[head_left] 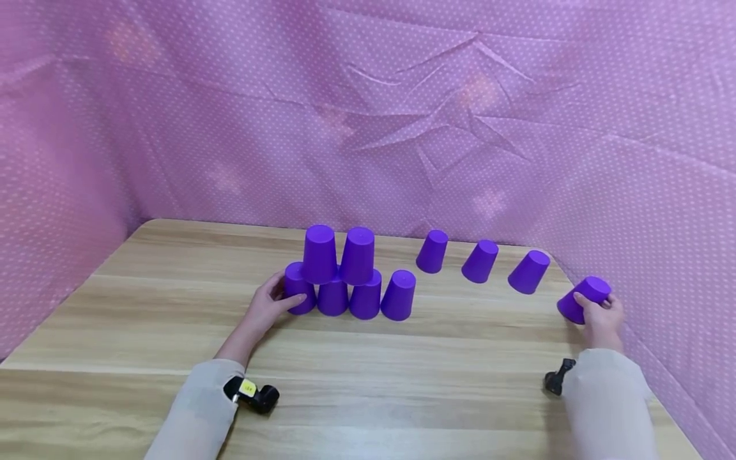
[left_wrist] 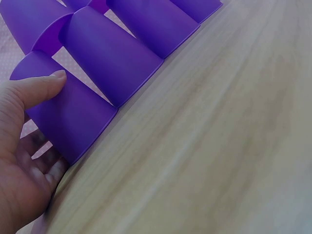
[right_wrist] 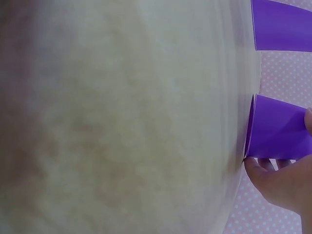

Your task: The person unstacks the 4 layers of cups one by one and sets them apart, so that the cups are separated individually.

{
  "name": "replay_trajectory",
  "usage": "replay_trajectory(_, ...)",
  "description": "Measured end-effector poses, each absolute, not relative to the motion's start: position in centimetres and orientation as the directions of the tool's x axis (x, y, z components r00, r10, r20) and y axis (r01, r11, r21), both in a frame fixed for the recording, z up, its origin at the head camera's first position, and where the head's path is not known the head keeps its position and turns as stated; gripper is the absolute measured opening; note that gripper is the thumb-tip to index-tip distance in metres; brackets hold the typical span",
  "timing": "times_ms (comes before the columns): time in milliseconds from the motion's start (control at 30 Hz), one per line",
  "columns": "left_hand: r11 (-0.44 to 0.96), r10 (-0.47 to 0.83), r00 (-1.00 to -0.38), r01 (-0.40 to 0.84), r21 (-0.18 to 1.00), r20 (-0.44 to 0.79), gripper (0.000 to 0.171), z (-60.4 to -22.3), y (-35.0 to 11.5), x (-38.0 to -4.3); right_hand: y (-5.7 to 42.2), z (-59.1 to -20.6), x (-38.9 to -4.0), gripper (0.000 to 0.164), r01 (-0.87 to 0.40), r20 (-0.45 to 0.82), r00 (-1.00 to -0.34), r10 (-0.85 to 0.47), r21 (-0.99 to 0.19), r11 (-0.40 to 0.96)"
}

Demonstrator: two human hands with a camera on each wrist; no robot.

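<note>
My left hand [head_left: 268, 308] is round the leftmost purple cup [head_left: 299, 291] of a bottom row, thumb across its front and fingers at its far side. In the left wrist view, the thumb [left_wrist: 41, 89] lies on that cup's wall. All the cups stand mouth down. Two upper cups, one on the left [head_left: 319, 255] and one on the right [head_left: 358, 257], bridge the row's first three. At the far right my right hand [head_left: 602, 319] grips another purple cup [right_wrist: 279, 127] between thumb and fingers. A thin strip of its inside shows at the rim in the right wrist view.
The row's right-end cup [head_left: 398, 297] carries nothing. Three single cups stand behind to the right: a left one [head_left: 432, 252], a middle one [head_left: 480, 262] and a right one [head_left: 528, 273]. Pink dotted cloth [head_left: 368, 128] hangs around the wooden table [head_left: 368, 390].
</note>
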State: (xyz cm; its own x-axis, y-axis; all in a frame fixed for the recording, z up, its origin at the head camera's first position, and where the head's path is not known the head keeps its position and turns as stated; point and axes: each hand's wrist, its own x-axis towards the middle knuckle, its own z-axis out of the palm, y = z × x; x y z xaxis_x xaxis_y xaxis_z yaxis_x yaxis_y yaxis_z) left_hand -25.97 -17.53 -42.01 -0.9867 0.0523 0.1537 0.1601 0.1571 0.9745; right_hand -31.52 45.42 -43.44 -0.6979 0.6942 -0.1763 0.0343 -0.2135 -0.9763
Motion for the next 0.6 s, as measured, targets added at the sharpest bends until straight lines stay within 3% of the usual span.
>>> replay_trajectory(167,0.162,0.046,-0.987,0.162,0.973,0.156,0.067,-42.1,-17.5,-26.1,45.1,-43.1,-31.1,0.094,0.064,-0.199,-0.719,0.666,-0.973,-0.222)
replay_trajectory(433,0.163,0.054,-0.988,0.154,0.974,0.147,0.068,-42.0,-17.6,-26.1,42.5,-40.0,-29.2,0.085,0.195,-0.263,-0.690,0.674,-0.965,-0.177)
replay_trajectory(600,0.166,0.052,-0.987,0.160,0.973,0.154,0.067,-42.0,-17.6,-26.2,43.6,-41.2,-29.9,0.096,0.124,-0.235,-0.720,0.652,-0.969,-0.212)
